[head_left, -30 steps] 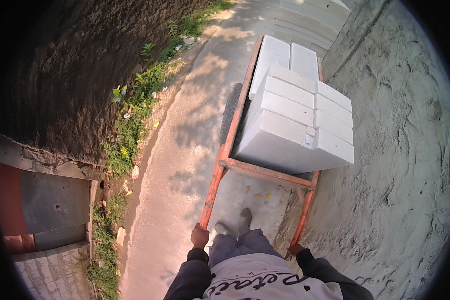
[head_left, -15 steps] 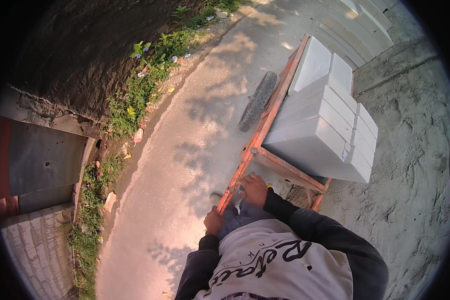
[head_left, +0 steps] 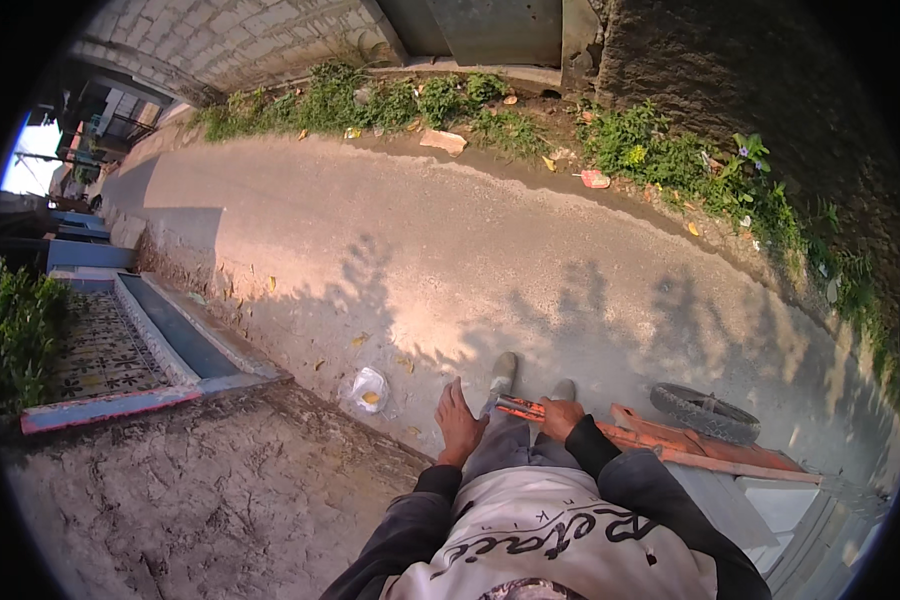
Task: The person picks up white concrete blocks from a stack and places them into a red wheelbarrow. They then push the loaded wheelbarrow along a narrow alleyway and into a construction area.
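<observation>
My right hand (head_left: 562, 418) is wrapped round the orange handle (head_left: 518, 407) of a cart, close to its end. To the left of that handle end, my left hand (head_left: 458, 425) is raised off it, fingers stretched out and holding nothing. From my right hand the cart's orange frame (head_left: 660, 436) runs off to the right. A black-tyred wheel (head_left: 707, 412) stands along its far side. White blocks (head_left: 782, 502) lie on the cart, partly hidden by my right arm and the frame.
I stand on a paved lane (head_left: 450, 240). Beyond it, weeds (head_left: 630, 150) and litter line a dark wall (head_left: 730, 60). A clear plastic bag (head_left: 370, 390) lies on the ground at left. Farther left, a low blue-edged border (head_left: 170, 325) surrounds patterned tiles (head_left: 115, 345).
My view has swung left, so the cart now sits at the right edge. My left hand has let go of the handle, and my right hand has closed round it.
</observation>
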Demonstrator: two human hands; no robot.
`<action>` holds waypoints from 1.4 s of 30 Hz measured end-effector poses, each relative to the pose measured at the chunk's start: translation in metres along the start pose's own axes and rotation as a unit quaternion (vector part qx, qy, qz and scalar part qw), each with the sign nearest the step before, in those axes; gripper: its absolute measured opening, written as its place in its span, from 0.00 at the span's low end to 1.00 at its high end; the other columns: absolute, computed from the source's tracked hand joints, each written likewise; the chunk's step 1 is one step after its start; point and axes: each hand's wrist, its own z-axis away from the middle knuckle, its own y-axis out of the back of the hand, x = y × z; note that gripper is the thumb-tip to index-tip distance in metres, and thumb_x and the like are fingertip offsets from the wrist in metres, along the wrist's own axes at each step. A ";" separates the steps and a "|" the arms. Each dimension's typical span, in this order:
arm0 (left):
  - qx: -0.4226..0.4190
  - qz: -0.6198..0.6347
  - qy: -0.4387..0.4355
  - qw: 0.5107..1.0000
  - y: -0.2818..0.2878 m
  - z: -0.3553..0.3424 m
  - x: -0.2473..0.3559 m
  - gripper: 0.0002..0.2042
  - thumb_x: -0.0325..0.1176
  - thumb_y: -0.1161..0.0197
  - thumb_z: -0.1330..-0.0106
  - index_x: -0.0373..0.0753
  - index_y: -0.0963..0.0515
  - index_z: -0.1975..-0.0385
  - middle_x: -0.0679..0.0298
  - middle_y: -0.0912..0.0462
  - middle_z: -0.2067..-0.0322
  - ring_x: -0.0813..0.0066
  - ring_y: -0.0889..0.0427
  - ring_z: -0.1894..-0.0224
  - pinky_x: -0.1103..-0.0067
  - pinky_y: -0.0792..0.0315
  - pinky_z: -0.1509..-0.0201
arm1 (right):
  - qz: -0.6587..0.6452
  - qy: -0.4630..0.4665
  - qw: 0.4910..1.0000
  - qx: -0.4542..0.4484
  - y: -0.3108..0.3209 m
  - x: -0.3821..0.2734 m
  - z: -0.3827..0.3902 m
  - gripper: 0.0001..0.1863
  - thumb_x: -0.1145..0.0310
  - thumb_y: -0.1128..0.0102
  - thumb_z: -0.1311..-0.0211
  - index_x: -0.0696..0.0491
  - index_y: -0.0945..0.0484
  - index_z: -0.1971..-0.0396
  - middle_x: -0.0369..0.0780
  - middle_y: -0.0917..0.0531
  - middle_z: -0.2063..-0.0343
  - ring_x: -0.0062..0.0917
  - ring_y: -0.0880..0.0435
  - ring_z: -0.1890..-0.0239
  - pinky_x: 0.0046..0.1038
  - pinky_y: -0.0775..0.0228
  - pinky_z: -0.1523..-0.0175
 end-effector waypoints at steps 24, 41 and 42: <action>0.189 0.602 0.664 0.401 -0.121 0.395 -0.147 0.27 0.62 0.30 0.38 0.40 0.21 0.63 0.65 0.20 0.70 0.71 0.22 0.72 0.75 0.26 0.66 | 0.062 -0.025 0.998 -0.013 -0.004 -0.098 -0.056 0.30 0.38 0.45 0.31 0.54 0.19 0.61 0.50 0.14 0.70 0.52 0.15 0.64 0.45 0.25 0.57; 0.361 0.540 0.735 0.196 -0.090 0.277 -0.154 0.29 0.64 0.60 0.26 0.46 0.30 0.80 0.66 0.31 0.87 0.68 0.32 0.86 0.71 0.35 0.81 | -0.115 -0.132 0.981 0.086 0.045 -0.053 -0.123 0.34 0.50 0.65 0.19 0.59 0.25 0.80 0.46 0.21 0.83 0.39 0.22 0.80 0.40 0.30 0.68; 0.361 0.539 0.735 0.196 -0.082 0.263 -0.148 0.29 0.62 0.61 0.26 0.46 0.30 0.81 0.65 0.31 0.88 0.67 0.32 0.86 0.71 0.35 0.80 | -0.089 -0.109 0.984 0.107 0.052 -0.041 -0.128 0.34 0.50 0.66 0.19 0.59 0.25 0.79 0.45 0.22 0.84 0.37 0.22 0.81 0.39 0.30 0.70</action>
